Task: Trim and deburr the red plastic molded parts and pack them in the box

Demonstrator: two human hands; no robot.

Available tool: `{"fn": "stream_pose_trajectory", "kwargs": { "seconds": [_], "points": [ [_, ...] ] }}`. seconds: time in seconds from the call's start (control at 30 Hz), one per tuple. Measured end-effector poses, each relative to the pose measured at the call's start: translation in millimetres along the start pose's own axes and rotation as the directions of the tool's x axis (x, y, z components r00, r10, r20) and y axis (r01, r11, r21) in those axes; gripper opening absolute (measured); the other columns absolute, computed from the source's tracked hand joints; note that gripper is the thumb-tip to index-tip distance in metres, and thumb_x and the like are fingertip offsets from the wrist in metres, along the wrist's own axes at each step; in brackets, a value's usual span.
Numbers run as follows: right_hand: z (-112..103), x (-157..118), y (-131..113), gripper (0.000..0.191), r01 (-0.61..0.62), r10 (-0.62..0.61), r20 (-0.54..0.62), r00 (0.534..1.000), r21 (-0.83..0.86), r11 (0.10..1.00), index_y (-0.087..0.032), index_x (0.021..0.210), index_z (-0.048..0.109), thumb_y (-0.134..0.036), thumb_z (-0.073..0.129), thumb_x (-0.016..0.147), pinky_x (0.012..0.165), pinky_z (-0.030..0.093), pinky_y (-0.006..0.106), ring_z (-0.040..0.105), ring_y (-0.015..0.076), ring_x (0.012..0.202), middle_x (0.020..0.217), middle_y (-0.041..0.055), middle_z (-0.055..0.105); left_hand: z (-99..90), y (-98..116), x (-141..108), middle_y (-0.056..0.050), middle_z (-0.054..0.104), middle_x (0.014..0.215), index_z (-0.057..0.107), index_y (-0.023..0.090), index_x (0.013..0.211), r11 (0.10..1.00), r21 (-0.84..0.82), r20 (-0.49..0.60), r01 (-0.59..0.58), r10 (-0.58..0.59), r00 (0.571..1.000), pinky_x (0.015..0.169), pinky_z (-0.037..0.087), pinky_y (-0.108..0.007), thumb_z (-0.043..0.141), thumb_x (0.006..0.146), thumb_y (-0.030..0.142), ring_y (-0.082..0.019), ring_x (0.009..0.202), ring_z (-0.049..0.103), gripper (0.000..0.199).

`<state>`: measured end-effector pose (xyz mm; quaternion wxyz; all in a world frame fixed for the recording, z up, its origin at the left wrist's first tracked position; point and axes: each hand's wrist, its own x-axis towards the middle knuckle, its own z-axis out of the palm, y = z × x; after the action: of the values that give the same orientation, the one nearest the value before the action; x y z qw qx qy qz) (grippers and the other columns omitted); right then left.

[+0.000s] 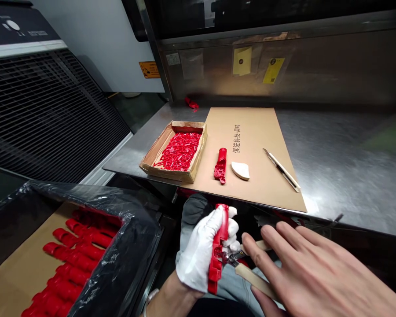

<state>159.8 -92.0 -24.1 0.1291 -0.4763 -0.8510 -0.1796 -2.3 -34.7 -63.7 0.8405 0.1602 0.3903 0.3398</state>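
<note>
In a white glove, my left hand [199, 246] grips a red molded plastic part [216, 259] in front of the table's near edge. My bare right hand [303, 264] is closed around the pale handles of a pair of cutting pliers [251, 270]. The plier jaws meet the side of the red part; what lies between them is too small to tell. Another red plastic part [220, 166] rests on the cardboard sheet [251, 189], beside a white wedge-shaped piece [240, 170]. A pale-handled knife [283, 171] lies farther right on the cardboard.
A cardboard tray [199, 169] holds many small red scraps at the table's left. At lower left, a box lined with black plastic [128, 233] contains several red parts [74, 255]. A red fragment [192, 104] lies at the back of the metal table [350, 176].
</note>
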Motion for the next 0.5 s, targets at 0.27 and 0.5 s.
{"fn": "stream_pose_trajectory", "kwargs": {
  "seconds": [0.27,0.5],
  "points": [
    [0.1,1.0,-0.6,0.017,0.036,-0.034,0.047,0.998,-0.026,0.999,-0.022,0.089,0.060,-0.025,0.049,0.076,0.054,0.033,0.035,0.061,0.0203,0.070,0.088,0.0034,0.068,-1.1,0.1,0.3,0.004,0.038,0.062,0.057,0.013,0.102,0.999,0.011,0.018,0.042,-0.043,0.999,0.048,0.028,-0.018,0.049,0.096,0.038,-0.006,0.049,0.032,0.027],
    [3.3,-5.3,0.2,0.023,0.065,-0.063,0.092,0.994,-0.020,0.998,-0.023,0.092,0.060,-0.016,0.051,0.072,0.046,0.026,0.033,0.064,0.0200,0.069,0.086,0.0023,0.069,0.5,-1.3,2.9,0.004,0.039,0.063,0.058,0.012,0.097,0.998,-0.022,-0.011,0.059,-0.060,0.998,0.047,0.026,-0.017,0.050,0.095,0.037,-0.005,0.049,0.030,0.027]
  ]
}}
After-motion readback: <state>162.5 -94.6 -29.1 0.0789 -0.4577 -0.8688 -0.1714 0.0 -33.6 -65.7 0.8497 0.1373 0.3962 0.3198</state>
